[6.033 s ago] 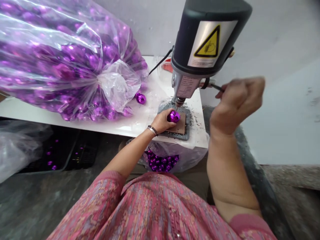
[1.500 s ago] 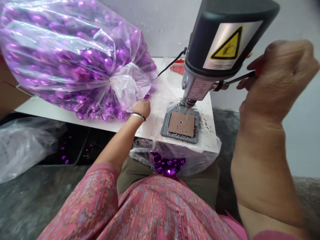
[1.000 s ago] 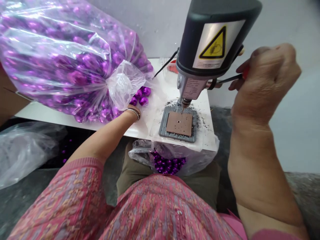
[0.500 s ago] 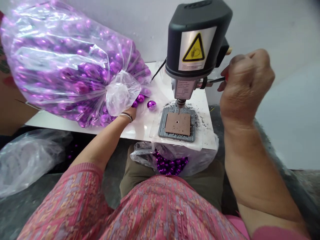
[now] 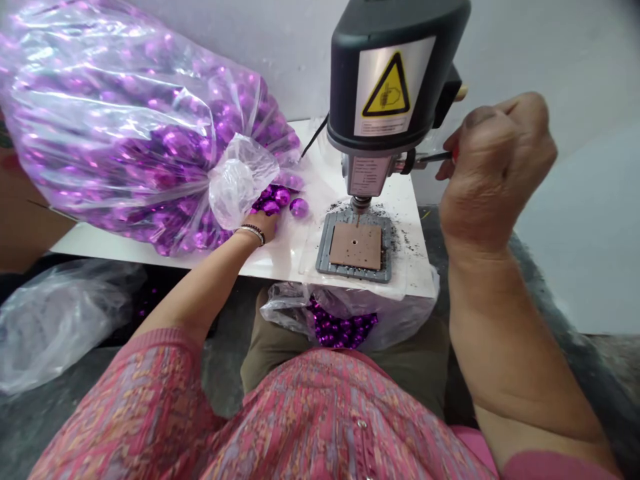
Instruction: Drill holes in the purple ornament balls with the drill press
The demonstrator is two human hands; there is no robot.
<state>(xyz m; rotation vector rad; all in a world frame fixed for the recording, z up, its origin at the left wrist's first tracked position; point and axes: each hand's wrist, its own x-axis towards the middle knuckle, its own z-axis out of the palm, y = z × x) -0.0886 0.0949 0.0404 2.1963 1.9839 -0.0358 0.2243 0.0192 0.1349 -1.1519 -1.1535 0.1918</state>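
My left hand (image 5: pixel 264 223) reaches to the mouth of a large clear plastic bag (image 5: pixel 125 127) packed with shiny purple balls. Several purple balls (image 5: pixel 273 199) lie right against this hand, whose fingers are hidden by the balls and the plastic. A single loose ball (image 5: pixel 299 208) rests on the white table just to their right. My right hand (image 5: pixel 495 167) is closed around the feed lever (image 5: pixel 434 159) of a small black drill press (image 5: pixel 387 93). Below its bit, a brown square block (image 5: pixel 355 245) with a small hole sits on the grey base plate (image 5: pixel 325 267), the bit raised above it.
An open plastic bag (image 5: pixel 400 323) with more purple balls (image 5: pixel 343 330) hangs at the table's front edge over my lap. Dark shavings are scattered around the base plate. Another clear bag (image 5: pixel 60 320) lies low on the left, and a cardboard box (image 5: pixel 30 220) stands at the far left.
More purple balls now show at the bag's mouth beside my left hand. The loose ball has turned or shifted slightly. My right hand keeps its grip on the lever.
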